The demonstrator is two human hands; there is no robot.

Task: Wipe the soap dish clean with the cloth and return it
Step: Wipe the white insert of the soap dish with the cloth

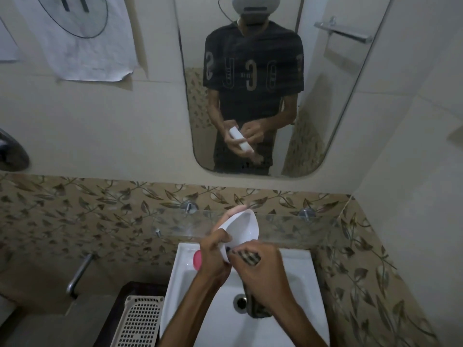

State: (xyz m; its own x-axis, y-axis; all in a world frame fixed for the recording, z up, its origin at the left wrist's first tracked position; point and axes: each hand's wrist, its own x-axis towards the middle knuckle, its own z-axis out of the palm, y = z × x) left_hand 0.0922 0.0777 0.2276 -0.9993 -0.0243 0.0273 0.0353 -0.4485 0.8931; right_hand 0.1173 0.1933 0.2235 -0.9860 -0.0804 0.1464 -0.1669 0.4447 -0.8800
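Note:
A white oval soap dish (242,227) is held tilted above the sink, its hollow facing me. My left hand (215,256) grips its lower left edge, thumb on the rim. My right hand (263,274) holds a dark checked cloth (248,256) bunched in its fingers, pressed against the dish's lower inner edge. The cloth's tail (258,310) hangs down below my wrist over the basin.
Below my hands is a white sink (190,284) with its drain (241,302). A pink soap (197,260) lies on the sink's left ledge. A glass shelf (288,227) runs along the wall behind. A mirror (313,96) hangs above, and a perforated beige basket (140,321) stands at the left.

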